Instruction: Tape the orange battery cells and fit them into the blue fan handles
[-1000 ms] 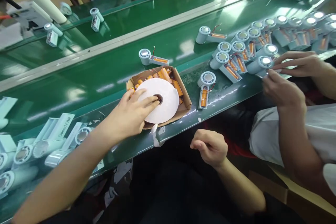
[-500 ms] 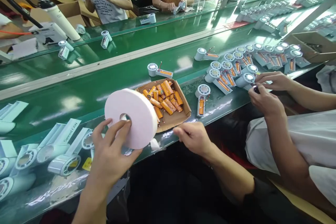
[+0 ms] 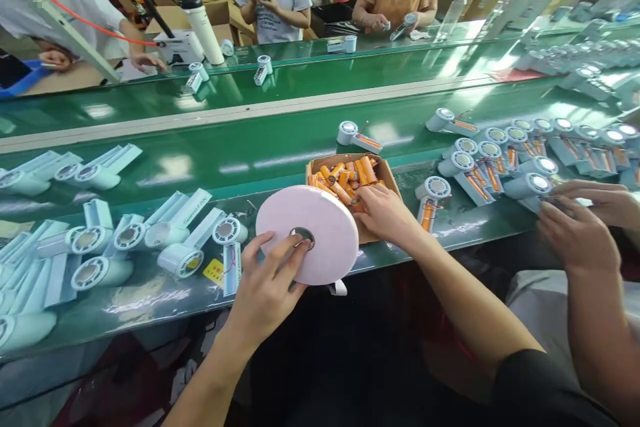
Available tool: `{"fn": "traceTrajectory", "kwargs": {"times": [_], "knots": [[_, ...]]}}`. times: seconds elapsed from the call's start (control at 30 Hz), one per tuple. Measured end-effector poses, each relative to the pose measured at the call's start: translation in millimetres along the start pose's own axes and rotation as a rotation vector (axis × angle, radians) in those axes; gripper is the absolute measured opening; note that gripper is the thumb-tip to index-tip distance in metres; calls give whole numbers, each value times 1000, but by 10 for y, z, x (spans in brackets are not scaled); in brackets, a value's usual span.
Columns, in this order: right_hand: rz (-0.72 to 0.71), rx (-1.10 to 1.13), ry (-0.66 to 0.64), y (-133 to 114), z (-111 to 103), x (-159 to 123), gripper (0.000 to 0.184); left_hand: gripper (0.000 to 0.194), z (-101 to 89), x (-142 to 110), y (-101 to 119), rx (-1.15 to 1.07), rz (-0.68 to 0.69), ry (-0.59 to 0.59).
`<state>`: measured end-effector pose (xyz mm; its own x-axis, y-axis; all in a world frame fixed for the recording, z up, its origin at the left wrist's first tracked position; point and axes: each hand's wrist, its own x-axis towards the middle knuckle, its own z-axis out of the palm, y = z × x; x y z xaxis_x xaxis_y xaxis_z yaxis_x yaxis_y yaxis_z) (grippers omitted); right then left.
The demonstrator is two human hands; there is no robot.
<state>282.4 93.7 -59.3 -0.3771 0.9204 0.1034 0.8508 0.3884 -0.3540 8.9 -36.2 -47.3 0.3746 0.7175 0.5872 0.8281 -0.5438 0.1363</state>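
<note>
My left hand (image 3: 273, 280) grips a large roll of white tape (image 3: 280, 220), its fingers in and around the core hole. A short loose end hangs below the roll. My right hand (image 3: 385, 217) is over the right side of a small cardboard box (image 3: 393, 177), its fingers closed together. Orange cylindrical batteries (image 3: 345, 180) with thin wires fill the box; some touch or lie just beside my right fingertips. Whatever those fingers hold is hidden. Just left of my left hand lies a pale blue handheld fan body (image 3: 230, 230) with wires in its open handle.
Several pale blue fan shells (image 3: 165, 233) lie at left by a yellow sticker (image 3: 214, 271). Fan bodies with batteries (image 3: 460, 163) crowd the right, where a co-worker's hands (image 3: 575, 220) work. Across the green conveyor belt (image 3: 225, 133), other people handle fans near a white bottle-shaped device (image 3: 203, 27).
My right hand has moved from beside the box's front edge into it, among the batteries. The roll has tilted flatter in my left hand. My view has swung left.
</note>
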Motion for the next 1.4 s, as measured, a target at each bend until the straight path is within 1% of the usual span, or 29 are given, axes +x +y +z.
{"fn": "traceTrajectory", "kwargs": {"times": [0.03, 0.07, 0.13, 0.2, 0.27, 0.33, 0.4, 0.53, 0.7, 0.77, 0.83, 0.9, 0.93, 1.0, 1.07, 1.1, 1.13, 1.17, 1.23, 1.3, 1.33, 1.4], "knots": [[13, 124, 40, 42, 9, -40, 26, 59, -4, -11, 0, 9, 5, 4], [30, 268, 107, 79, 8, -86, 30, 58, -4, -20, -1, 14, 9, 8], [58, 569, 298, 118, -27, -194, 33, 55, 4, -38, -9, 10, 15, 24], [65, 818, 480, 84, -100, -315, 31, 51, 25, -53, -25, -4, 18, 44], [68, 975, 572, -18, -183, -425, 33, 48, 53, -66, -48, -24, 12, 51], [76, 1048, 595, -151, -249, -509, 36, 46, 81, -77, -68, -40, 0, 47], [63, 1071, 603, -269, -284, -562, 36, 47, 98, -84, -76, -51, -6, 37], [21, 1024, 634, -389, -291, -611, 32, 48, 99, -86, -51, -48, 29, 9], [23, 813, 621, -430, -304, -625, 27, 52, 72, -57, 2, -14, 61, -34], [15, 780, 616, -433, -317, -620, 24, 53, 56, -46, 9, -13, 60, -55], [21, 798, 635, -414, -333, -613, 19, 55, 43, -43, -1, -10, 61, -62], [38, 854, 668, -373, -360, -605, 20, 56, 33, -49, -29, -6, 59, -51], [42, 892, 680, -348, -380, -601, 23, 57, 31, -56, -48, -3, 53, -42], [31, 979, 668, -302, -425, -593, 37, 56, 33, -72, -88, 0, 44, -37], [5, 1070, 609, -269, -466, -581, 55, 56, 43, -85, -120, 2, 56, -58], [-8, 1114, 567, -260, -480, -574, 59, 56, 50, -89, -131, -1, 63, -67], [-21, 1156, 523, -254, -488, -566, 59, 55, 56, -91, -137, -6, 67, -72], [-31, 1194, 482, -252, -492, -560, 56, 55, 63, -92, -138, -14, 69, -69], [-43, 1239, 407, -255, -491, -554, 42, 55, 69, -88, -131, -24, 62, -62], [-35, 1235, 323, -263, -499, -563, 31, 57, 64, -78, -119, -19, 60, -69], [-23, 1221, 275, -266, -512, -572, 31, 58, 58, -71, -113, -10, 63, -75], [-3, 1171, 174, -270, -564, -592, 36, 57, 38, -52, -106, 8, 76, -78]]}}
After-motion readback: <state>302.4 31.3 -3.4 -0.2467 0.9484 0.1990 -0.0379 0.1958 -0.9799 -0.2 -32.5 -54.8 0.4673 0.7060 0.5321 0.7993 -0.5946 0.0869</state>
